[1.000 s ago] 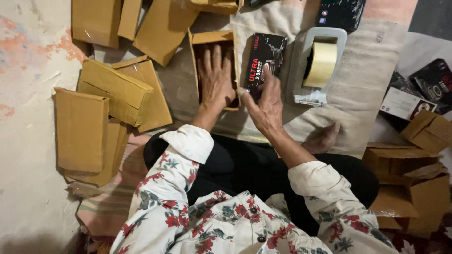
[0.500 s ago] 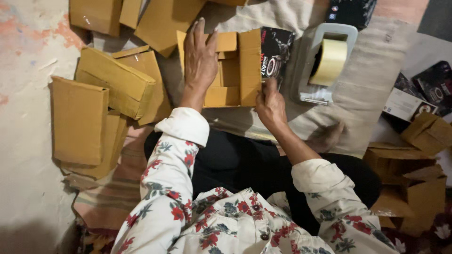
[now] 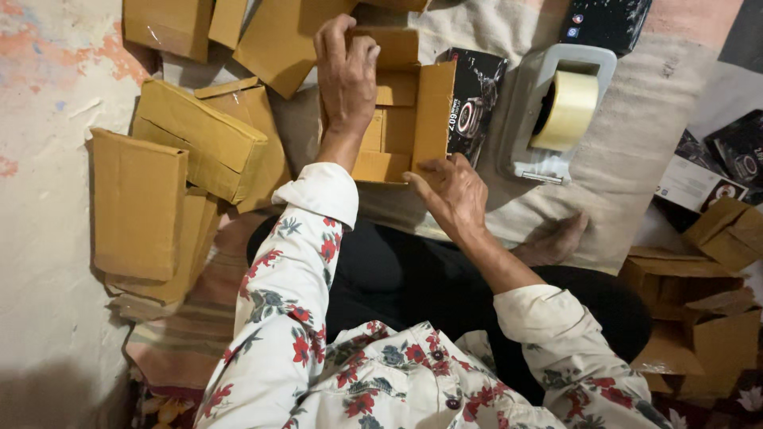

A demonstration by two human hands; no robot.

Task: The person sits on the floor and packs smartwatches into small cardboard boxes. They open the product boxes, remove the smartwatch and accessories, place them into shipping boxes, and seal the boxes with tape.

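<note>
Left hand: our left hand [image 3: 346, 75] lies palm down across the far left part of the open cardboard box [image 3: 397, 119], fingers curled over its far flap, pressing rather than gripping
Right hand: our right hand [image 3: 449, 191] rests at the box's near right corner, fingertips touching the upright right flap, loosely bent; we cannot tell whether it pinches the flap or only steadies it
Box: it sits on the cloth in front of our lap, flaps partly folded inward, the right flap standing on edge
Black carton: the black product carton [image 3: 473, 107] lies just right of the box, touching that upright flap, half hidden behind it
Tape dispenser: the grey tape dispenser [image 3: 560, 115] sits further right on the cloth, apart from both hands
Risk, flap: we judge the right flap could spring back, as only fingertips meet it
Risk, crush: heavy pressure from our left palm could buckle the inner flaps
Risk, carton: swinging the right flap outward could shove the black carton
Risk, stack: the sealed brown boxes [image 3: 183, 175] piled at left lean unevenly; our left sleeve could nudge them over
</note>
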